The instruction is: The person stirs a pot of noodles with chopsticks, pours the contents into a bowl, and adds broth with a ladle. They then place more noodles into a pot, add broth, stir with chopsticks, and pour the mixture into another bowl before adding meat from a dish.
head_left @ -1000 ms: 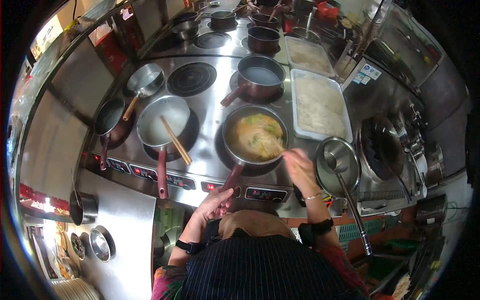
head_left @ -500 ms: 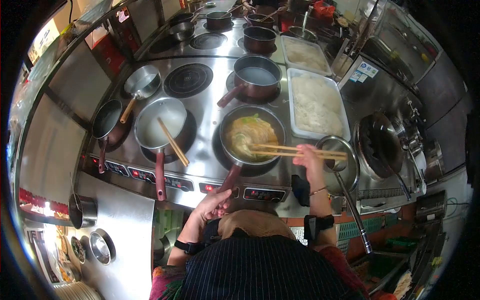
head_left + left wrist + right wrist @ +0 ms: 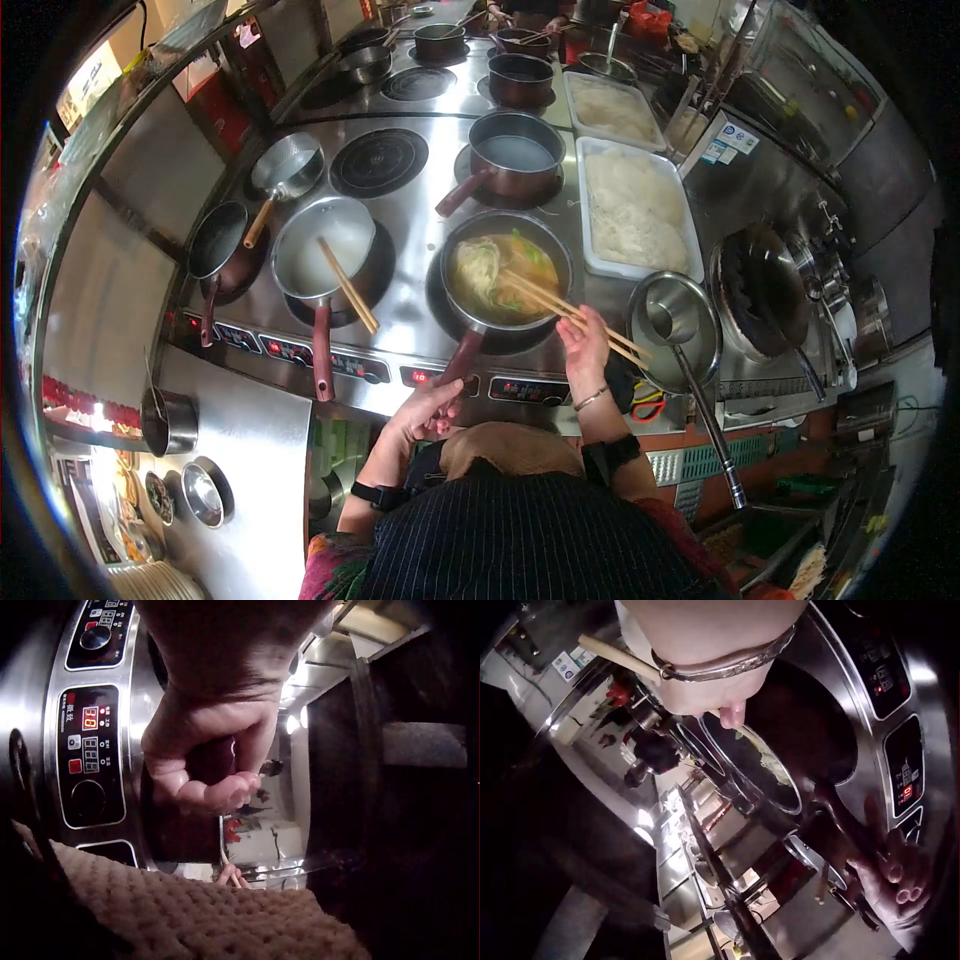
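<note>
Dark-red pan handle (image 3: 465, 352): gripping with left hand (image 3: 430, 406); pinching long wooden chopsticks (image 3: 541, 293) beside pale noodles (image 3: 478, 266) with right hand (image 3: 586, 352), likely handling soft, slippery, best gathering mid-bundle.

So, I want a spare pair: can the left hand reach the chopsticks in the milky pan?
Probably yes: the spare chopsticks stick out toward the left hand, with nothing standing between. It would first have to release the pan handle it grips.

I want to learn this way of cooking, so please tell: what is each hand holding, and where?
Left hand: the pan's handle. Right hand: chopsticks, toward their rear ends.
</note>
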`<state>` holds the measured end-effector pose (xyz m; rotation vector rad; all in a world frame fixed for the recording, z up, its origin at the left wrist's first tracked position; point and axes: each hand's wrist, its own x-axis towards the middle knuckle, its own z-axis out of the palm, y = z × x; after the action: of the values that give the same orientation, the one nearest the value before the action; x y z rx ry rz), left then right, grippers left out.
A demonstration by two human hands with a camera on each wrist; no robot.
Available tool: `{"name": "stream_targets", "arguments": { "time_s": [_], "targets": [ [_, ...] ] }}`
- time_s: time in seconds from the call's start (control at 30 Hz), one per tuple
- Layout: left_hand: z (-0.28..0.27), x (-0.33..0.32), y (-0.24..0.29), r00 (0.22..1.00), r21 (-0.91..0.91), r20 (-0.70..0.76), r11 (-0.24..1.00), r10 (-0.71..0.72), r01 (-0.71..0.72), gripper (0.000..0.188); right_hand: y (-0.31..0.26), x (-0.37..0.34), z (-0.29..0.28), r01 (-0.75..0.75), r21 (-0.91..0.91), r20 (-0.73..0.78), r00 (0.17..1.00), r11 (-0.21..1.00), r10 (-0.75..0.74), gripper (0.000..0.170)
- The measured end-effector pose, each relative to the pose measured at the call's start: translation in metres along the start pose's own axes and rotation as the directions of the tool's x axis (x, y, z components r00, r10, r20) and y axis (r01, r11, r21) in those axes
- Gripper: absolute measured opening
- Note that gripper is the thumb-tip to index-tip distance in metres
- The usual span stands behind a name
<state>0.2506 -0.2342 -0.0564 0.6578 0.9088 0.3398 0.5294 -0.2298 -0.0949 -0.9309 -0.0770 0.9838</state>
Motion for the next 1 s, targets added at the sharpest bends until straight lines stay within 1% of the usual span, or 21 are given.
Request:
{"name": "stream_targets", "arguments": {
  "time_s": [0.03,0.07,0.13,0.2,0.27,0.3,0.33,0.4,0.47,0.5,0.53,0.6,0.63,0.67,0.7,0.73,0.77,0.83,0.87,0.93,1.0],
  "targets": [
    [0.000,0.000,0.000,1.000,0.007,-0.010,1.000,0.000,0.000,0.041,-0.002,-0.001,-0.002,0.012,0.043,-0.020,1.000,0.999,-0.011,0.021],
    [0.001,0.000,0.001,1.000,0.005,-0.010,1.000,0.001,-0.001,0.041,-0.003,-0.001,-0.003,0.012,0.041,-0.019,1.000,0.999,-0.011,0.021],
    [0.003,-0.002,0.004,1.000,-0.040,0.017,0.999,-0.001,0.002,0.029,-0.004,0.000,-0.008,0.012,0.109,-0.080,0.997,0.994,-0.003,0.021],
    [0.003,-0.002,0.004,1.000,-0.047,0.022,0.999,0.004,-0.003,0.029,-0.010,0.001,-0.011,0.016,0.121,-0.083,0.997,0.993,-0.006,0.021],
    [0.002,-0.001,0.004,1.000,-0.054,0.027,0.999,0.009,-0.008,0.029,-0.021,-0.002,-0.010,0.099,0.068,-0.117,0.989,0.993,-0.090,0.022],
    [0.002,-0.001,0.004,1.000,-0.047,0.022,0.999,0.005,-0.004,0.029,-0.031,-0.007,-0.004,0.187,-0.002,-0.106,0.977,0.982,-0.186,0.023],
    [0.002,-0.001,0.004,1.000,-0.040,0.018,0.999,0.000,0.001,0.029,-0.043,-0.010,0.000,0.237,-0.115,-0.061,0.968,0.965,-0.245,0.024],
    [0.000,0.000,0.003,1.000,-0.045,0.021,0.999,0.001,0.000,0.029,-0.066,-0.008,-0.006,0.384,-0.318,0.119,0.923,0.867,-0.365,0.026],
    [0.001,0.000,0.003,1.000,-0.048,0.030,0.999,0.001,0.000,0.029,-0.102,-0.025,0.014,0.406,-0.491,0.207,0.914,0.771,-0.349,0.026],
    [0.002,-0.002,0.004,1.000,-0.059,0.015,0.998,-0.013,0.014,0.032,-0.115,-0.029,0.021,0.434,-0.526,0.241,0.901,0.731,-0.361,0.023],
    [0.003,-0.003,0.004,1.000,-0.069,0.000,0.997,-0.029,0.029,0.035,-0.126,-0.037,0.030,0.436,-0.527,0.239,0.900,0.730,-0.365,0.023],
    [0.002,-0.001,0.002,1.000,-0.071,0.005,0.997,-0.027,0.027,0.035,-0.148,-0.054,0.046,0.460,-0.636,0.306,0.888,0.620,-0.344,0.020],
    [0.001,-0.001,0.002,1.000,-0.076,0.005,0.997,-0.023,0.023,0.035,-0.152,-0.063,0.057,0.447,-0.673,0.307,0.894,0.590,-0.327,0.018],
    [0.001,-0.001,0.002,1.000,-0.075,0.005,0.997,-0.023,0.024,0.035,-0.150,-0.067,0.063,0.447,-0.673,0.307,0.894,0.590,-0.328,0.018],
    [0.001,-0.001,0.002,1.000,-0.084,0.014,0.996,-0.022,0.023,0.036,-0.148,-0.070,0.067,0.479,-0.680,0.405,0.877,0.555,-0.260,0.018],
    [0.001,-0.001,0.002,1.000,-0.094,0.022,0.995,-0.021,0.023,0.036,-0.146,-0.071,0.069,0.513,-0.683,0.496,0.848,0.521,-0.184,0.019],
    [0.001,-0.001,0.002,1.000,-0.096,0.020,0.995,-0.020,0.021,0.036,-0.142,-0.065,0.061,0.570,-0.636,0.559,0.805,0.520,-0.200,0.015],
    [0.001,-0.003,0.002,0.999,-0.060,0.034,0.998,-0.002,0.004,0.036,-0.113,-0.073,0.076,0.559,-0.714,0.655,0.747,0.422,0.118,0.013],
    [0.002,-0.003,0.003,1.000,-0.063,0.032,0.998,0.001,0.001,0.036,-0.088,-0.056,0.071,0.783,-0.537,0.834,0.549,0.313,0.056,0.011],
    [0.003,-0.005,0.004,1.000,-0.057,0.013,0.998,-0.009,0.009,0.036,-0.063,-0.058,0.079,0.937,-0.324,0.946,0.324,0.131,0.027,0.010],
    [0.002,-0.003,0.002,1.000,-0.054,0.004,0.999,0.001,-0.001,0.036,-0.042,-0.057,0.075,0.943,-0.329,0.944,0.327,0.056,0.037,0.013]
  ]
}}
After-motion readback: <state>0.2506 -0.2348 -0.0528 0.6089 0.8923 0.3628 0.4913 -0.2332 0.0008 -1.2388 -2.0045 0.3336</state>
